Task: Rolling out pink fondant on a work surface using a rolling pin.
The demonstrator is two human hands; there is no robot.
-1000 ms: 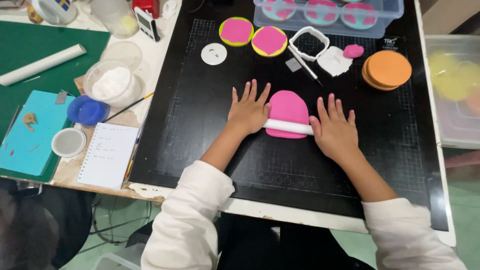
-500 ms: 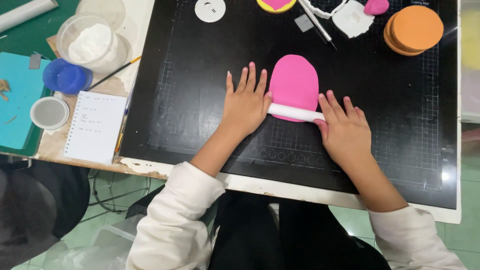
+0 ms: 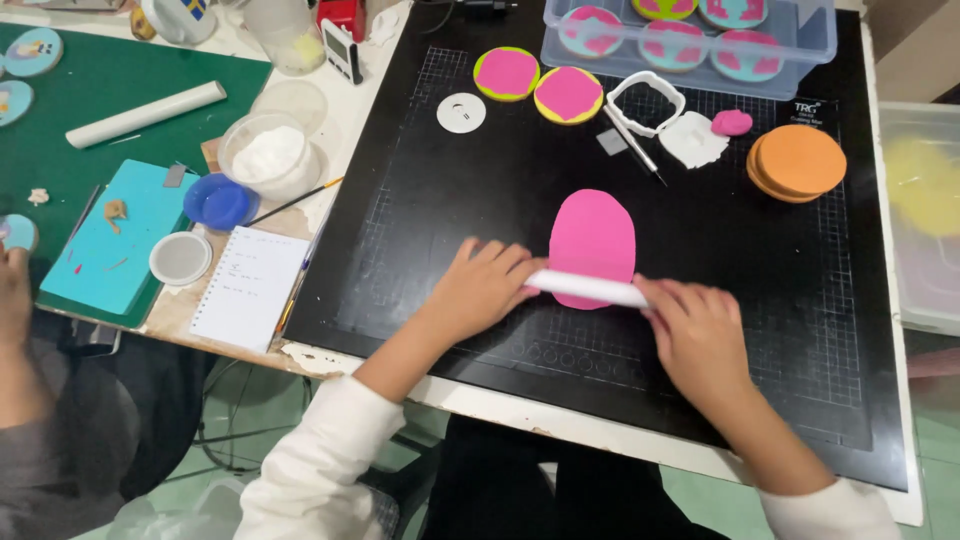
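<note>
The pink slab (image 3: 592,240) lies flat on the black mat (image 3: 420,230), near the mat's middle, an oval rolled thin. It looks soft and pliable, like modelling clay or fondant: light, easily dented by a fingertip, likely to stretch or tear if lifted by one edge. It would be safest taken up from underneath with both palms, or peeled slowly from a long side.

Across the slab's near end lies a white roller (image 3: 588,288), stiff, smooth and light. The left hand (image 3: 480,290) rests on the roller's left end with fingers (image 3: 500,262) spread flat and open, pressing rather than gripping. The right hand (image 3: 698,330) covers the right end in the same way, fingers extended, palm down. The roller seems best worked by its bare ends, just as the hands sit, clear of the slab.

Beyond the slab, toward the mat's far edge, sit two pink-and-yellow discs (image 3: 538,84), a white cutter (image 3: 646,102), a thin tool (image 3: 632,146) and a stack of orange discs (image 3: 797,162). A clear box (image 3: 820,40) of decorated rounds stands at the far edge. Left of the mat are a notepad (image 3: 250,285), a tub of white powder (image 3: 265,155), and a second roller (image 3: 145,113) on a green mat (image 3: 120,70). Another person's hand (image 3: 14,285) shows at the left border of the view.
</note>
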